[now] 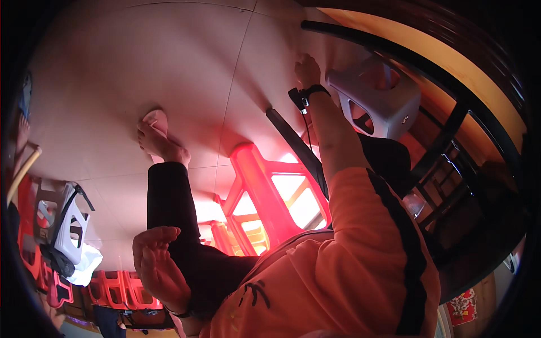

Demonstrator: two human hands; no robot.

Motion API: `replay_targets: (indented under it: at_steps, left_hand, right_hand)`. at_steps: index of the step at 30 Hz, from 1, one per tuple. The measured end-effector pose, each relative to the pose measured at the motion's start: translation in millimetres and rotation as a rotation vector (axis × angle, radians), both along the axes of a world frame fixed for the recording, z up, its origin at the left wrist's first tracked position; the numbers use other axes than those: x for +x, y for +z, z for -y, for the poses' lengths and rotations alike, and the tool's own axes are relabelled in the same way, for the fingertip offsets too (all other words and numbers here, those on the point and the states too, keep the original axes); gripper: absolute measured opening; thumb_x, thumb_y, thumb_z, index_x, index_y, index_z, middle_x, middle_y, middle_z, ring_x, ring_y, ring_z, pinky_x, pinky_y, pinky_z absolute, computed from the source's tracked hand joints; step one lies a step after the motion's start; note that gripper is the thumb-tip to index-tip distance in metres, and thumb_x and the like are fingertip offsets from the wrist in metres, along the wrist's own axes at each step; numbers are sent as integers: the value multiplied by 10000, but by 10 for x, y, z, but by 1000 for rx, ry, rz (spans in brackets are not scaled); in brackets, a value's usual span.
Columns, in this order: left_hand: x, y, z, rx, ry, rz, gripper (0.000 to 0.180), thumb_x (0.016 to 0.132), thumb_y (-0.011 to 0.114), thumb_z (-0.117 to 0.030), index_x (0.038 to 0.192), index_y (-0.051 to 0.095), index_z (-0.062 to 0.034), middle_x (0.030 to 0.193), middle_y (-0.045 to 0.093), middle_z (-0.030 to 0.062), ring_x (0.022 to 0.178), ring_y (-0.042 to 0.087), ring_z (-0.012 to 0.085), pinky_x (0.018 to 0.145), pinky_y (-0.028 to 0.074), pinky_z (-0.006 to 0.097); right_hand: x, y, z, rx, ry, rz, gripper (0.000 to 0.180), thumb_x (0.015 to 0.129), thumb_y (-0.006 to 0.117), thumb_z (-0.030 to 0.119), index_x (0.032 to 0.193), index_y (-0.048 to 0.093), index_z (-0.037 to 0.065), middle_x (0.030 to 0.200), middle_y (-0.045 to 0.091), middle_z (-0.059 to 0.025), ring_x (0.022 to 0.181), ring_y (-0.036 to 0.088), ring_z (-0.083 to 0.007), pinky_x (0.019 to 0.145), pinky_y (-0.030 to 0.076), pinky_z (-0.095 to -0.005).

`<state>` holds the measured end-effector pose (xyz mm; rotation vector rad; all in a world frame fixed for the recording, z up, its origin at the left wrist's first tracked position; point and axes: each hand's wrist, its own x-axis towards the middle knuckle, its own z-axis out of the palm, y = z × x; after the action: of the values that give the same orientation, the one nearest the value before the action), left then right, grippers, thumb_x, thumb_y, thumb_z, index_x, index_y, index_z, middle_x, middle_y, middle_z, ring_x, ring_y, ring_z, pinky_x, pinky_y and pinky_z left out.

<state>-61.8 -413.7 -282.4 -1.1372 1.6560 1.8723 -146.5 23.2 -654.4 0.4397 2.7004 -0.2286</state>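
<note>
My left hand [160, 269] is raised beside my bent left leg, palm turned inward. Its fingers are stretched out, only slightly curved, and hold nothing. My right arm reaches far out over the floor, its hand [307, 71] low down beside a grey plastic stool [391, 115] that is tipped on its side. The fingers of that hand are curled together; what they hold, if anything, is too small or hidden to make out. A black strap with a small device [298, 99] sits on my right wrist, a thin cable running from it along the forearm.
A red plastic stool [248, 169] stands beneath me, brightly lit from behind. Dark furniture legs [445, 149] fill the right side. Further stools, one white [73, 231] and several red [121, 287], line the left. A white bag [86, 263] lies among them. Another person's foot [22, 132] shows at far left.
</note>
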Motion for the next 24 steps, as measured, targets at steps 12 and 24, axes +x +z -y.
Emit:
replay_targets:
  at_steps: [12,24]
  left_hand:
    - [-100,-120,-105,-57,10,74,387,914,436,-314,975,543,53,905,606,182,855,600,281,821,454,362]
    - [2,-46,-86,327,144,78,308,894,405,-214,957,549,52,911,622,164,850,594,227,819,433,307]
  right_hand:
    - [-168,-356,-248,101,166,0,179,832,534,165,921,610,29,922,640,-195,904,611,-359,804,495,-433]
    - [182,137,541,-70,-31,344,393,739,485,264,934,596,-58,950,608,-304,942,580,-445,859,460,-485]
